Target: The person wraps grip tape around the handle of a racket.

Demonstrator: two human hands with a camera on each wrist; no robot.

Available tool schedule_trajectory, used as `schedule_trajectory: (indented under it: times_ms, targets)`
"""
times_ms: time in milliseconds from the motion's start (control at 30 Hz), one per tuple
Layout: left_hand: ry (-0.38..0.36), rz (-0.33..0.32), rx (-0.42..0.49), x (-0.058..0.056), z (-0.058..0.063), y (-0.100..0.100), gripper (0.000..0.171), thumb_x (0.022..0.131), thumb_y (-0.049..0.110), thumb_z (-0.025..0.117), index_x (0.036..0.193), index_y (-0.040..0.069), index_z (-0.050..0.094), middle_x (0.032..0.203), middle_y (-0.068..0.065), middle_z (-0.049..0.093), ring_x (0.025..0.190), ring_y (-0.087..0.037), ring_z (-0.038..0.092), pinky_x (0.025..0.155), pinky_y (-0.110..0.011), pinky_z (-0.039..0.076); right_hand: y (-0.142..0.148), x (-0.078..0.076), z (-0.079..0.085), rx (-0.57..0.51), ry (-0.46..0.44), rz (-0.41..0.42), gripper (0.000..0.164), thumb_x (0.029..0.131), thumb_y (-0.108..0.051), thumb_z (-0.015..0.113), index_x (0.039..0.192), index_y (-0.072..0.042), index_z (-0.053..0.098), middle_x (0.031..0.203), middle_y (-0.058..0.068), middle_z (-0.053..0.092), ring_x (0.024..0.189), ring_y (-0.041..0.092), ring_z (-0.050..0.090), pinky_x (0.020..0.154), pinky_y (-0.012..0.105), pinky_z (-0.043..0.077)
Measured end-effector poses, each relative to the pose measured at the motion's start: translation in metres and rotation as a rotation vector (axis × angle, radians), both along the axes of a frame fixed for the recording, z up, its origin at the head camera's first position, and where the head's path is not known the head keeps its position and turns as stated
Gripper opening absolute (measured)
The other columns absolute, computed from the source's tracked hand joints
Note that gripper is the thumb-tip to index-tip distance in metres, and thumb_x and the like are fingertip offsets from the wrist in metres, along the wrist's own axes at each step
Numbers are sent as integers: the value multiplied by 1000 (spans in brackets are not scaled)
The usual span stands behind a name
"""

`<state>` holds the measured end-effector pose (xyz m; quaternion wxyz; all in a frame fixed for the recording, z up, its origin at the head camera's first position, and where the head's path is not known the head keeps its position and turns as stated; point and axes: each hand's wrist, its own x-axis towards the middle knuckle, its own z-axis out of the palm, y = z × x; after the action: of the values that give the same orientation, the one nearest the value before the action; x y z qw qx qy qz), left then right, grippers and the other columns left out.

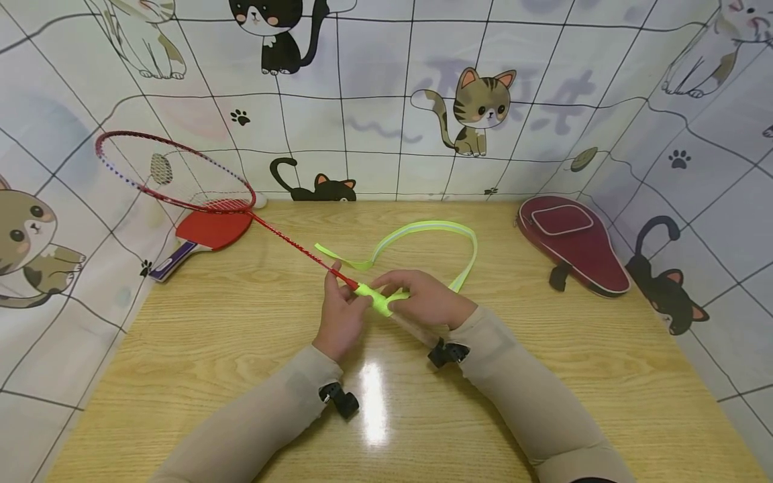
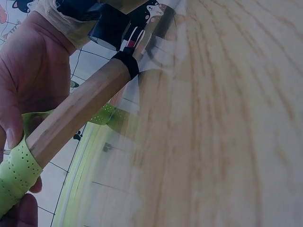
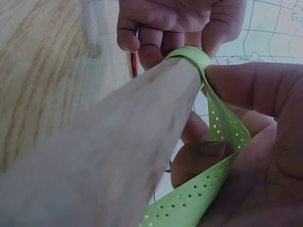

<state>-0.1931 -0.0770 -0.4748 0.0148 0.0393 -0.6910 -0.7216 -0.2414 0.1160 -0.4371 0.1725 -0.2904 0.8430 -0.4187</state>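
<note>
A red badminton racket (image 1: 284, 236) slants across the table, its head raised at the far left. My left hand (image 1: 341, 315) grips it where the shaft meets the handle. Perforated yellow-green grip tape (image 1: 374, 298) is wound round the upper handle. My right hand (image 1: 431, 298) pinches the tape just below the wound part. In the right wrist view, a loose length of tape (image 3: 203, 189) runs from the handle through the right thumb and fingers. Below the winding the wooden handle (image 2: 85, 104) is bare, with a dark band near its end.
Beyond the hands a long tape strip (image 1: 423, 227) curves over the table. A red table tennis bat (image 1: 214, 229) lies at the back left under the racket head, with a white ball (image 1: 260, 200) beside it. At the back right lies a dark red bat case (image 1: 574, 245). Cat-print cloth (image 1: 374, 121) walls the table.
</note>
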Motion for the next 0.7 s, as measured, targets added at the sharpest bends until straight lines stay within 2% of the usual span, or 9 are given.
schedule_trajectory:
  times_ms: [100, 233, 400, 567, 700]
  targets:
    - [4, 0, -6, 0, -1, 0, 94, 88, -6, 58, 166, 11, 9, 124, -26, 68, 110, -28, 68, 84, -29, 51, 0, 0, 0, 3, -14, 9, 49, 94, -4, 69, 138, -23, 68, 125, 4, 74, 119, 24, 67, 96, 44, 51]
    - [11, -10, 0, 0, -2, 0, 94, 90, -4, 61, 166, 11, 7, 126, -27, 67, 108, -28, 70, 89, -29, 52, 0, -1, 0, 5, 12, 16, 48, 93, -4, 71, 138, -21, 68, 123, 4, 73, 116, 23, 67, 94, 43, 51]
    - [4, -35, 3, -1, -4, 0, 98, 95, 5, 71, 167, 18, 5, 124, -23, 67, 97, -26, 72, 87, -29, 54, 1, 0, 0, -3, 48, 21, 45, 91, -5, 75, 134, -19, 69, 115, 3, 73, 111, 22, 66, 95, 44, 50]
    - [-5, -51, -27, -1, -5, -1, 104, 95, 10, 78, 167, 26, 3, 119, -21, 67, 97, -22, 70, 81, -27, 55, 0, 1, 0, -11, 44, 28, 44, 90, -6, 78, 131, -17, 68, 110, 2, 73, 109, 22, 66, 97, 44, 49]
    - [9, -59, -41, -1, -5, -1, 104, 97, 8, 76, 168, 21, 1, 120, -23, 67, 101, -25, 71, 80, -25, 55, 0, 0, -2, 1, 44, 28, 45, 90, -5, 78, 132, -17, 67, 110, 2, 73, 109, 22, 66, 97, 44, 50]
